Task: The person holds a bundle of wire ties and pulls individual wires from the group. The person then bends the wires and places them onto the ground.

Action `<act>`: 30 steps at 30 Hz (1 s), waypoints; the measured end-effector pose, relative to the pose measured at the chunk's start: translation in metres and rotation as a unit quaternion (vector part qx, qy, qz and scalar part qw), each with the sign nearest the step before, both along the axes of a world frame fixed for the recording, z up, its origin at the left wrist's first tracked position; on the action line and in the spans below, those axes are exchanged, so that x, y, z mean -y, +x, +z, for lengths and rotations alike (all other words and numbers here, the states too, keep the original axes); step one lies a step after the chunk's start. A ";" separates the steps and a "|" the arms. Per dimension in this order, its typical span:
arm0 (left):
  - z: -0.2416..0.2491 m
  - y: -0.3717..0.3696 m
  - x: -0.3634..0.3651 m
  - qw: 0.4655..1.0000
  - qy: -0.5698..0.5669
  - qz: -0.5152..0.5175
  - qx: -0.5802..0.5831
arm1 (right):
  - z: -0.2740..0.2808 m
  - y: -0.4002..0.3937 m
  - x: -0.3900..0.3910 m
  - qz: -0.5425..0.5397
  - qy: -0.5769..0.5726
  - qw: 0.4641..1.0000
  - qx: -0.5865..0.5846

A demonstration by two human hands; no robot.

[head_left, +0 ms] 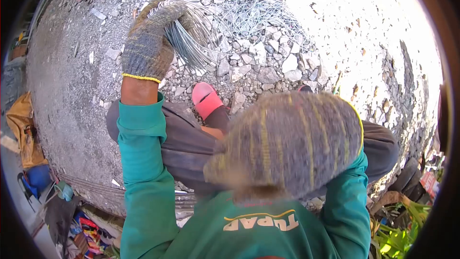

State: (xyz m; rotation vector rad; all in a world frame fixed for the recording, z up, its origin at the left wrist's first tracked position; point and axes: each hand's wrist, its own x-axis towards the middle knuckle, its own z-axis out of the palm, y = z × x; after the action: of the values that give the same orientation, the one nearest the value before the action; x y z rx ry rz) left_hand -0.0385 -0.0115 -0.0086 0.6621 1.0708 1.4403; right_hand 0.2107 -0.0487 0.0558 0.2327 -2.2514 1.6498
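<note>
My left hand point(154, 38), in a grey-brown knitted glove with a yellow cuff, is closed around a bundle of thin metal wires point(189, 45). The wires bend out of the fist to the right and hang down over the gravel. Close to the camera, in front of my chest, is my right hand point(292, 144) in a matching striped glove. Its back faces me and its fingertips are smeared by motion, so whatever they may hold is hidden. Beyond the bundle, a loose tangle of wires point(261, 17) lies on broken stones.
Gravel point(268, 74) covers the ground around a pink-and-black shoe point(206, 100) on my foot. A brown bag point(21, 127) and a blue item point(37, 180) lie at the left edge. Long rods point(96, 189) lie behind me. Green plants point(400, 230) grow at the lower right.
</note>
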 end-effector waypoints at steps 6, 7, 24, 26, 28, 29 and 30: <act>0.003 0.002 -0.001 0.999 -0.033 0.014 -0.026 | -0.212 0.048 -0.139 -0.332 0.098 0.802 0.487; 0.003 0.001 -0.001 0.998 -0.042 0.003 -0.038 | -0.245 0.068 -0.146 -0.377 0.098 0.760 0.520; -0.005 0.032 -0.007 0.987 -0.112 -0.035 -0.108 | -0.383 0.219 -0.197 -0.665 -0.106 0.437 0.596; -0.010 0.033 -0.008 0.987 -0.119 -0.035 -0.105 | -0.378 0.213 -0.202 -0.640 -0.111 0.410 0.640; -0.012 0.034 -0.009 0.986 -0.125 -0.037 -0.102 | -0.376 0.211 -0.207 -0.633 -0.120 0.421 0.639; -0.013 0.035 -0.009 0.985 -0.128 -0.042 -0.105 | -0.376 0.211 -0.209 -0.627 -0.125 0.433 0.636; -0.013 0.035 -0.010 0.984 -0.131 -0.045 -0.109 | -0.376 0.210 -0.212 -0.626 -0.126 0.433 0.636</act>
State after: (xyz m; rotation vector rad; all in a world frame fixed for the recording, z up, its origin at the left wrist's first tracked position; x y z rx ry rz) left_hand -0.0033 -0.0019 -0.0219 0.6797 1.3561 1.1418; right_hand 0.4205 0.1637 -0.3199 -2.7762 -1.3977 0.9687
